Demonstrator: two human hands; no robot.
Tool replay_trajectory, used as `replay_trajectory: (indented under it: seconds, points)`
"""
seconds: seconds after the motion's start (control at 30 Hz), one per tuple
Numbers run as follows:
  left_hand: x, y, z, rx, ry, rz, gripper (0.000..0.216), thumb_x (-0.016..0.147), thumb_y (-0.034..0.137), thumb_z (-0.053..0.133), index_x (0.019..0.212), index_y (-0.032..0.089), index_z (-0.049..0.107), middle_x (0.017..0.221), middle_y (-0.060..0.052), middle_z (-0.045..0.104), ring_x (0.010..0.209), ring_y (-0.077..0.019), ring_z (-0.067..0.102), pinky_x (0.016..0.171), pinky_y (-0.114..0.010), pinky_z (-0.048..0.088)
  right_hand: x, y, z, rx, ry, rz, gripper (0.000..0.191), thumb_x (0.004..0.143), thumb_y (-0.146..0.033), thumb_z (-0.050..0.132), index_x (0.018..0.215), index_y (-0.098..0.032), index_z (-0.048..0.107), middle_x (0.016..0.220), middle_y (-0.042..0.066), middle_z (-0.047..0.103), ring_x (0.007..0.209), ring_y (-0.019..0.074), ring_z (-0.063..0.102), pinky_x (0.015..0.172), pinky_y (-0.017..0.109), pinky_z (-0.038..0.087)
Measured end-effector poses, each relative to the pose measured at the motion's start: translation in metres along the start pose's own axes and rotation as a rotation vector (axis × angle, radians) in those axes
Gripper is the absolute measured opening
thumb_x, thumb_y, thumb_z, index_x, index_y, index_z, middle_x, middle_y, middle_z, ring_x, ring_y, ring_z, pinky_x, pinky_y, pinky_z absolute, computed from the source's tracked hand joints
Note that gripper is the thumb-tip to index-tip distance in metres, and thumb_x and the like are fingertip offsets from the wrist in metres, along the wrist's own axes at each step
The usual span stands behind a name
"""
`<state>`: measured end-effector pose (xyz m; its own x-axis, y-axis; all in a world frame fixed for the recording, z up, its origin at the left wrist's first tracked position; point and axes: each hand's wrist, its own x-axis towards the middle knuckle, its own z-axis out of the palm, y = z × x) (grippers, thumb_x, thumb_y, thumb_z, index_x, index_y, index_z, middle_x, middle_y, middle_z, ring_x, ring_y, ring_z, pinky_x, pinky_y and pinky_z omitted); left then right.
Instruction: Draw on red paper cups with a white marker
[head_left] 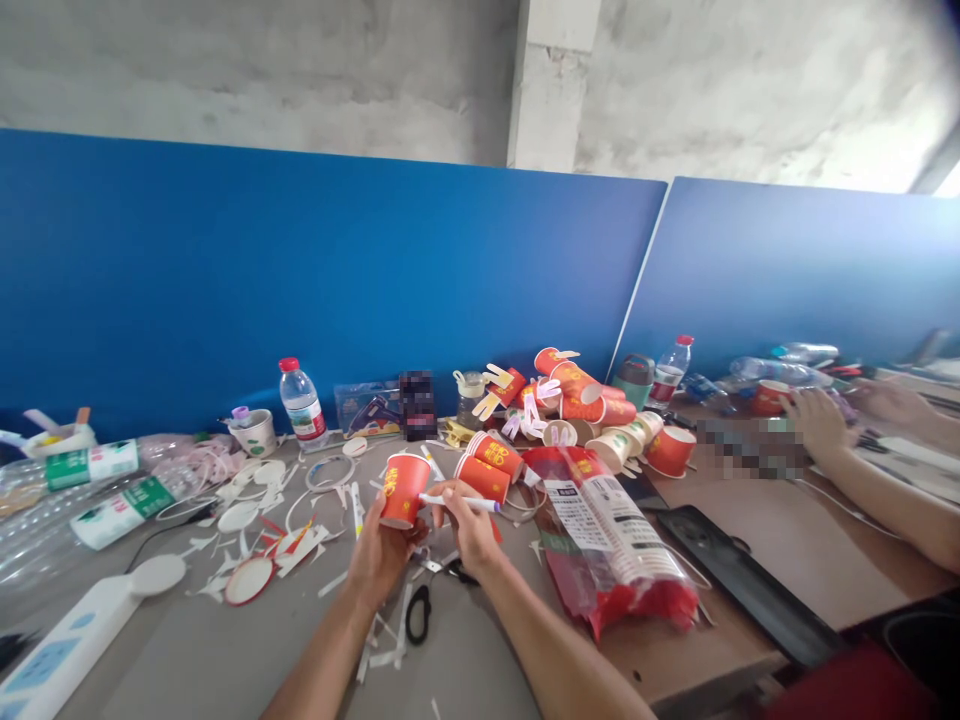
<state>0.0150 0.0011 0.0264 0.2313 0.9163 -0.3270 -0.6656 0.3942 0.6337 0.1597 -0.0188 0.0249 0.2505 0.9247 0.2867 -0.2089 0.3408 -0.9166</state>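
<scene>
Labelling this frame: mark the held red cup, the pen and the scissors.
red cup (406, 488), head view, middle of its side wall.
pen (484, 505), head view, white barrel past the fingers.
scissors (418, 612), head view, black handle loop.

Scissors (418, 612) lie on the table (225, 660) below the cup (404, 489).

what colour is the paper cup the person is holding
Red with yellow print; the paper cup in the left hand shows best in the head view.
</scene>
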Motion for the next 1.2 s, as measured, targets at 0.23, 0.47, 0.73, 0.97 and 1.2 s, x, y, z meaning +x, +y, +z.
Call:
replay_trajectory:
  seconds: [0.23, 0.47, 0.73, 0.97, 1.2]
  points:
    - [0.000, 0.005, -0.004, -0.045, -0.014, -0.045, 0.024, 0.117, 0.036, 0.059, 0.113, 0.020, 0.075, 0.083, -0.006, 0.087, 0.061, -0.0220, 0.079, 0.071, -0.035, 0.069, 0.001, -0.003, -0.001, -0.039, 0.001, 0.024, 0.061, 0.087, -0.083, 0.078, 0.082, -0.022, 0.084, 0.048, -0.003, 0.057, 0.052, 0.0173, 0.049, 0.057, 0.031, 0.037]
    - [0.002, 0.003, -0.007, -0.047, -0.046, -0.038, 0.023, 0.115, 0.034, 0.060, 0.111, 0.018, 0.076, 0.087, -0.009, 0.089, 0.064, -0.0237, 0.082, 0.073, -0.037, 0.070, -0.001, -0.008, 0.000, -0.036, 0.011, 0.009, 0.062, 0.086, -0.086, 0.077, 0.088, -0.024, 0.085, 0.050, -0.004, 0.057, 0.054, 0.0182, 0.053, 0.061, 0.032, 0.041]
    - [0.003, 0.005, -0.008, -0.033, -0.024, -0.053, 0.024, 0.114, 0.040, 0.065, 0.123, 0.021, 0.076, 0.081, -0.004, 0.086, 0.063, -0.0235, 0.081, 0.073, -0.037, 0.070, 0.000, -0.007, 0.001, -0.042, 0.000, 0.035, 0.063, 0.083, -0.089, 0.079, 0.077, -0.026, 0.081, 0.046, -0.003, 0.055, 0.050, 0.0180, 0.048, 0.058, 0.033, 0.038]
    - [-0.001, 0.004, -0.003, -0.010, -0.027, -0.036, 0.030, 0.117, 0.039, 0.059, 0.124, 0.015, 0.076, 0.090, -0.010, 0.089, 0.063, -0.0228, 0.080, 0.072, -0.036, 0.070, 0.001, -0.011, -0.001, -0.028, 0.046, 0.016, 0.062, 0.086, -0.086, 0.076, 0.084, -0.024, 0.083, 0.047, -0.006, 0.048, 0.054, 0.0179, 0.044, 0.062, 0.033, 0.038]
    - [0.001, 0.002, -0.004, -0.040, 0.009, -0.010, 0.021, 0.114, 0.036, 0.066, 0.110, 0.019, 0.078, 0.083, -0.005, 0.086, 0.064, -0.0230, 0.079, 0.073, -0.036, 0.068, -0.002, -0.007, 0.001, 0.008, -0.002, 0.012, 0.056, 0.083, -0.079, 0.082, 0.078, -0.023, 0.080, 0.048, -0.003, 0.053, 0.056, 0.0202, 0.053, 0.065, 0.034, 0.041]
